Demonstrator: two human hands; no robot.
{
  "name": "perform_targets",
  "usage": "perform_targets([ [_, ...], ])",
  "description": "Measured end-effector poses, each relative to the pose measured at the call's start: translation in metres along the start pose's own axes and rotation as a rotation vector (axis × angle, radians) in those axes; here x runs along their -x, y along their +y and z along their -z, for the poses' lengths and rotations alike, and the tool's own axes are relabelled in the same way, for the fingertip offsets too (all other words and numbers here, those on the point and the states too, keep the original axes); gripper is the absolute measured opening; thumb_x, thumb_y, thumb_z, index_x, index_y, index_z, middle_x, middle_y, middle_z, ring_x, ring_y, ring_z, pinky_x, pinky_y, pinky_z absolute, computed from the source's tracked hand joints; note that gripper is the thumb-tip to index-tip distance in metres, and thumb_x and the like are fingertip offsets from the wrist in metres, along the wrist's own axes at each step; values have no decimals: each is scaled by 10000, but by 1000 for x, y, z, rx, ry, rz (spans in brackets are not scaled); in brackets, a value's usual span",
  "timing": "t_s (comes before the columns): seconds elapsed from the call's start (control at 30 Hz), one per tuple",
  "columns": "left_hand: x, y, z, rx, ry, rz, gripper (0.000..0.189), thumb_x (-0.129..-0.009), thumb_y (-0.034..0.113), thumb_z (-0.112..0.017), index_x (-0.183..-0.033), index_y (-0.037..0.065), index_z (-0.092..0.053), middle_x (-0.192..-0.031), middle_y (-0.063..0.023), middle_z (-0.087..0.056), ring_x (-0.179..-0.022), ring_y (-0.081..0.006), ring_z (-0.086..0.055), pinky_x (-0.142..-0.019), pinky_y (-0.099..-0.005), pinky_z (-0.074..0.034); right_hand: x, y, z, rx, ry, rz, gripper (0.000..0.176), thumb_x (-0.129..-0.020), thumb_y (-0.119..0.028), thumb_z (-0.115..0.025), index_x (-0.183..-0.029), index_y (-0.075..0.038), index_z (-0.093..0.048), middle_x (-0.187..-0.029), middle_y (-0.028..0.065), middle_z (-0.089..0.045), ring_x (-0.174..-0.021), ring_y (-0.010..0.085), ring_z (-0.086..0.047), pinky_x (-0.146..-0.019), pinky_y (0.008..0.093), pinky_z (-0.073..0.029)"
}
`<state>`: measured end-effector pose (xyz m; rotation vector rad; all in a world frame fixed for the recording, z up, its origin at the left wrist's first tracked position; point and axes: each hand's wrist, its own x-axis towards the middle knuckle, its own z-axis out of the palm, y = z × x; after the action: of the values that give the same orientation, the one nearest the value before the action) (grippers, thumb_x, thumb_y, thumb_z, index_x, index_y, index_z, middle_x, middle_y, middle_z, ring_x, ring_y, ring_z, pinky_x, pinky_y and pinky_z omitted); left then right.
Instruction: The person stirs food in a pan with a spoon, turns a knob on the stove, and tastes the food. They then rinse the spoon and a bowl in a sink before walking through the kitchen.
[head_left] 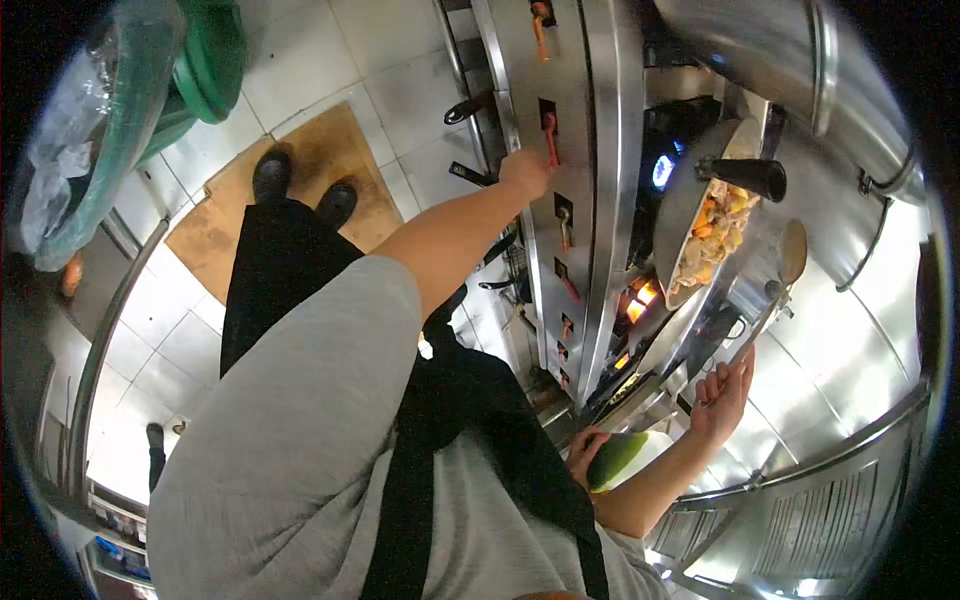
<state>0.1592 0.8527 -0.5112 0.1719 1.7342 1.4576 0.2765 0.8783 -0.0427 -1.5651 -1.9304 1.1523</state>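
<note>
My left hand point(527, 174) is closed at a red burner lever point(551, 135) on the stove's front panel point(560, 90). In my right hand point(722, 398) is the handle of a metal ladle point(793, 250), its round head raised beside the pan and apart from the food. A wide pan point(675, 215) with a black handle point(765, 180) sits tilted over the burners. Chunks of pale meat with orange and yellow pieces make up the food point(715, 228) in it. Blue flame point(663, 172) shows by the pan, and orange flame point(640, 300) burns nearer my right side.
Another person's hand point(585, 455) holds a green and white rounded thing point(620, 460) beyond my right forearm. Large metal pots point(830, 190) stand behind the pan. Black pan handles point(468, 175) jut out below the panel. Left are a green bin point(210, 60) and cardboard point(235, 225) underfoot.
</note>
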Motion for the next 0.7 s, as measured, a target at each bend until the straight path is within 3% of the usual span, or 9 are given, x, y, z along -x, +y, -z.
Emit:
perform_targets([
  [0.03, -20, -35, -33, 221, 17, -34, 266, -824, 330, -600, -870, 88, -702, -949, -124, -668, -888, -317, -641, -785, -403, -516, 2, 1, 2, -11, -22, -1, 456, -959, -240, -504, -1389, -172, -367, -719, 5, -472, -464, 53, -318, -395, 192, -259],
  [0.1, -27, -48, -46, 447, 45, 17, 246, -822, 315, -611, -860, 91, -704, -948, -109, -670, -878, -304, -647, -778, -390, -518, 4, 1, -1, -6, -28, 4, 455, -960, -244, -504, -1387, -170, -367, -715, 5, -469, -465, 53, -315, -396, 193, -257],
  [0.2, 0, -2, -5, 356, 70, 188, 214, -810, 312, -635, -852, 114, -708, -941, -75, -672, -874, -268, -652, -771, -360, -520, 9, -2, -8, 34, 36, 17, 453, -960, -247, -502, -1384, -166, -365, -703, 0, -448, -466, 53, -307, -397, 190, -252],
  [0.33, 1, 1, 2, 209, 78, 140, 225, -800, 345, -650, -840, 131, -706, -926, -39, -673, -862, -237, -652, -757, -336, -521, 10, -3, -9, 60, 74, 15, 454, -969, -255, -485, -1396, -174, -355, -698, -10, -420, -462, 42, -274, -394, 185, -237],
  [0.5, 3, 1, -8, 329, 147, -40, 130, -810, 79, -650, -721, -10, -618, -655, -101, -656, -544, -162, -645, -483, -283, -532, 8, 0, -7, 42, 65, -2, 459, -975, -258, -473, -1407, -177, -343, -695, -14, -403, -460, 40, -259, -397, 184, -235],
  [0.6, 9, 11, -7, 329, 107, 7, 100, -814, 15, -625, -722, -18, -604, -679, -117, -656, -542, -172, -634, -466, -295, -529, 13, 1, -13, 45, 47, -5, 463, -974, -254, -474, -1410, -177, -339, -689, -16, -393, -460, 42, -254, -398, 186, -234],
  [0.7, -8, -7, -31, 489, 213, -9, 109, -815, -18, -605, -709, -22, -579, -687, -120, -648, -533, -169, -616, -457, -303, -527, 13, 0, -14, 42, 38, -1, 456, -971, -244, -480, -1403, -174, -352, -693, -17, -395, -466, 41, -260, -402, 186, -233],
])
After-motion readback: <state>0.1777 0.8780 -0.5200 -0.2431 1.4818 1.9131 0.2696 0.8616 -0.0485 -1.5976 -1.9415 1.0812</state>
